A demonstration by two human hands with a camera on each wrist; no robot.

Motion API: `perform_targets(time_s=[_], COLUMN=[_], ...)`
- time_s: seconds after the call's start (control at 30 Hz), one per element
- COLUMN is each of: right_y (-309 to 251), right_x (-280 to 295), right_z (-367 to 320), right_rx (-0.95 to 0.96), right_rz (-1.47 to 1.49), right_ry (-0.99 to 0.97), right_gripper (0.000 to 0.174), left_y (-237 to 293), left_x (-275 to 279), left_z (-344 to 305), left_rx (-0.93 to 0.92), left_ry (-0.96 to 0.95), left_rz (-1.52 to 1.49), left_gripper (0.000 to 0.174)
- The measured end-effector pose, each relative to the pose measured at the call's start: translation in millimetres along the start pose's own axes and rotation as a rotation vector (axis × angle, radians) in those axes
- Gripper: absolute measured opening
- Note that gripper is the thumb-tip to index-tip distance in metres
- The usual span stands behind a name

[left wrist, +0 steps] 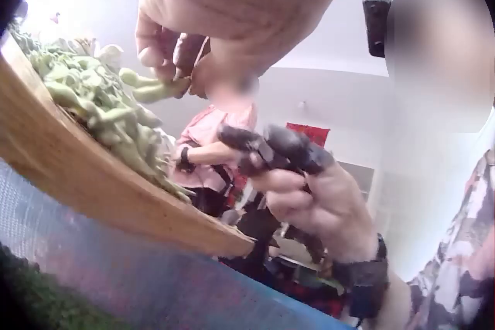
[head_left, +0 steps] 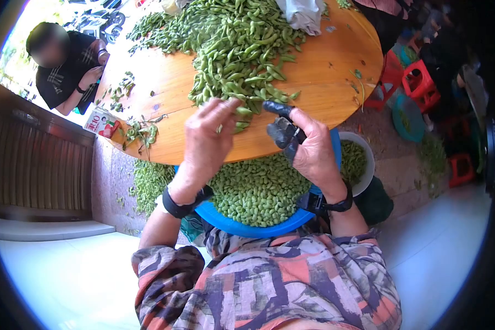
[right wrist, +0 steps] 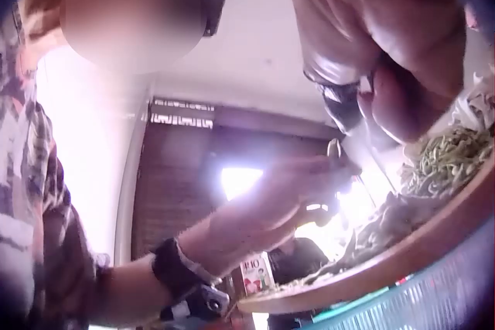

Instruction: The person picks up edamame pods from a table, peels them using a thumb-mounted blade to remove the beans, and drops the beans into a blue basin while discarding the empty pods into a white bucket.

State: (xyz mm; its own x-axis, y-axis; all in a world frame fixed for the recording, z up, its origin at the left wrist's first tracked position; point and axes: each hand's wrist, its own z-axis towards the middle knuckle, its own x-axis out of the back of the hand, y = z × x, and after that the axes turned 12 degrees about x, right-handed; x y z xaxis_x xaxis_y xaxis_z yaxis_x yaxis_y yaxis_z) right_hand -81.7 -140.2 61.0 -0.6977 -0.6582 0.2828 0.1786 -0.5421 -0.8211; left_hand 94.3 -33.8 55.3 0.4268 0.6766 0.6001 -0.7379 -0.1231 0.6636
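Note:
My left hand (head_left: pixel 208 138), bare-fingered, is over the table's near edge. In the left wrist view its fingers and thumb pinch a green pod (left wrist: pixel 157 92). Beside it, the right hand (head_left: pixel 313 147) wears black covers on its fingers and thumb; the fingers are loosely bent and apart, with nothing visible between them. A heap of green pods (head_left: pixel 231 60) lies on the wooden table (head_left: pixel 335 71), just beyond both hands. Below them, a blue basin (head_left: pixel 234 225) holds many shelled green beans (head_left: pixel 258 192).
A white bowl (head_left: pixel 369 168) of green pieces stands right of the basin. Loose pods and stems lie on the table's left, near a printed carton (head_left: pixel 99 122). A person in black (head_left: pixel 66 82) sits at the far left. Red stools (head_left: pixel 421 82) stand at the right.

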Motion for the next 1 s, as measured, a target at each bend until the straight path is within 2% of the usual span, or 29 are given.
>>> perform_targets(time_s=[0.03,0.1,0.17,0.23,0.3,0.33,0.37,0.43,0.53,0.6,0.63,0.7,0.8,1.0], right_y=[-1,-1,2,19,23,24,26,22,15,9,11,18,9,19], right_x=[-5,-13,-19,-24,-28,-27,-26,-21,-14,-12,-9,-3,0,-6], right_z=[4,12,19,25,30,32,33,33,33,31,28,22,21,20], right_rx=[0.002,0.099,0.099,0.21,0.213,0.149,0.086,0.055,-0.001,-0.248,-0.25,-0.281,-0.379,-0.391], right_rz=[-0.001,-0.066,-0.074,-0.126,-0.054,-0.002,0.052,0.088,0.116,0.472,0.469,0.711,0.719,0.778], right_ry=[-0.006,0.023,0.021,0.028,0.057,0.051,0.044,0.04,-0.037,0.029,0.037,-0.013,-0.005,0.014], right_gripper=[0.027,0.033,0.031,0.027,0.027,0.026,0.026,0.026,0.025,0.024,0.024,0.023,0.023,0.025], left_y=[7,18,17,9,2,1,-2,-11,-15,-7,-3,1,1,5], left_x=[-4,-8,-12,-14,-16,-15,-14,-12,-9,-10,-11,-15,-22,-28], left_z=[-6,-12,-14,-9,-5,-6,-4,-3,0,0,-1,-1,-4,-9], left_rx=[-0.043,-0.017,-0.051,-0.024,0.148,0.297,0.296,0.478,0.52,0.571,0.619,0.634,0.627,0.679], left_ry=[-0.037,-0.049,-0.018,-0.042,-0.134,-0.223,-0.222,-0.425,-0.531,-0.498,-0.459,-0.442,-0.407,-0.32], left_rz=[-0.025,-0.055,-0.032,-0.058,-0.217,-0.305,-0.305,-0.78,-0.926,-0.986,-1.046,-1.054,-1.037,-0.999], left_gripper=[0.027,0.029,0.027,0.026,0.029,0.024,0.024,0.019,0.016,0.014,0.012,0.012,0.01,0.008])
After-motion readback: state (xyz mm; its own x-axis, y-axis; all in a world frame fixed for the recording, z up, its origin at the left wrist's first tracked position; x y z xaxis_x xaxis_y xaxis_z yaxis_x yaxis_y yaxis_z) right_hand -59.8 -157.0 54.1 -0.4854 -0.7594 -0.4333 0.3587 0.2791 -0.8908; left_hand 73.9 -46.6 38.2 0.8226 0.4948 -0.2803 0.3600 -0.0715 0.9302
